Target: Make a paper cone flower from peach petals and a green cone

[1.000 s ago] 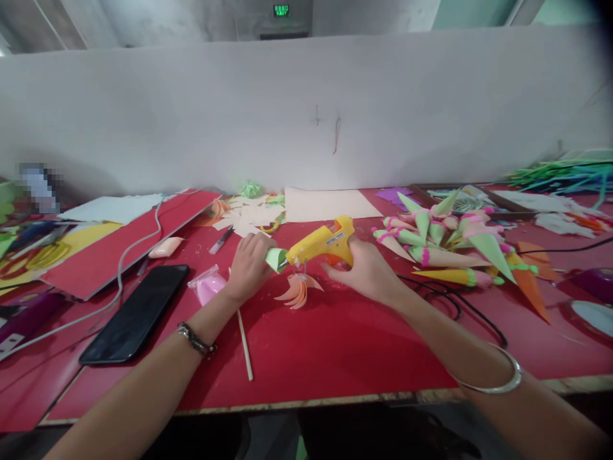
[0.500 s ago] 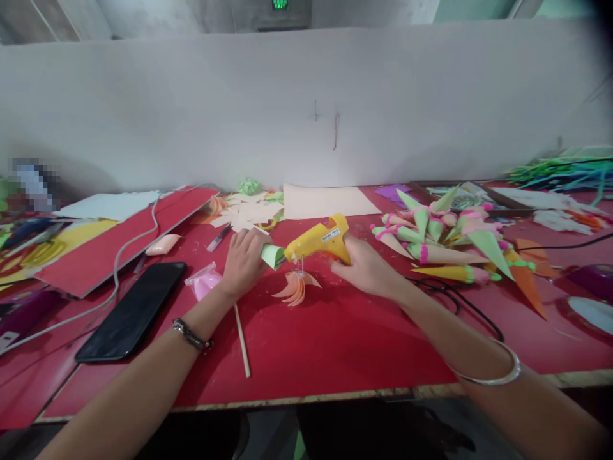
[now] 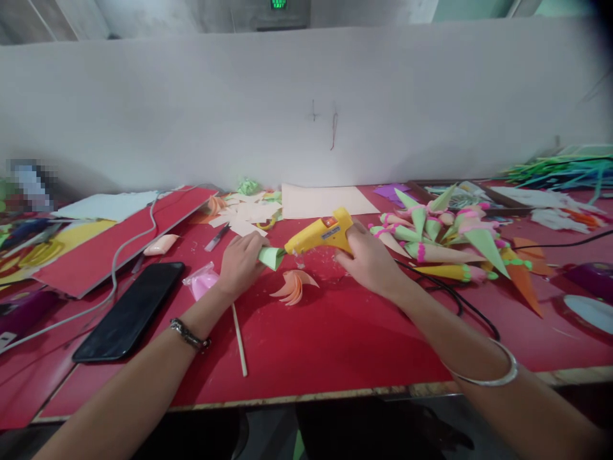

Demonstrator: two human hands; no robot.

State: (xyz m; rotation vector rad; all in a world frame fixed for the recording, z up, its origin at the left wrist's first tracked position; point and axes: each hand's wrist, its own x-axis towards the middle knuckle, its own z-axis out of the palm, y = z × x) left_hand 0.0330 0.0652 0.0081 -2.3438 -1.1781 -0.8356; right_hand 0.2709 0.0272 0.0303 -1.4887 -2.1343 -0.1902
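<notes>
My left hand (image 3: 243, 263) is closed around a light green paper piece (image 3: 271, 257), whose end sticks out to the right of my fingers. In my right hand (image 3: 368, 257) is a yellow hot glue gun (image 3: 322, 234), gripped by its handle and pointing left. The nozzle meets the edge of the green paper; whether it touches is too small to tell. Below the nozzle, an orange curled paper flower (image 3: 294, 287) lies on the red table. A thin pale stick (image 3: 239, 340) lies below my left wrist, its upper end hidden behind my forearm.
A black phone (image 3: 129, 312) and a pink packet (image 3: 204, 281) lie at left. Paper cones with pink trim (image 3: 426, 236) are heaped at right, near the black cord (image 3: 460, 297). Pale paper sheets (image 3: 325, 201) lie along the wall. A white cable (image 3: 115, 268) crosses the left side.
The glue gun has tilted, its back end rising, and its wire stand no longer shows over the orange flower. My right hand has shifted slightly up and right. My left hand keeps hold of the paper.
</notes>
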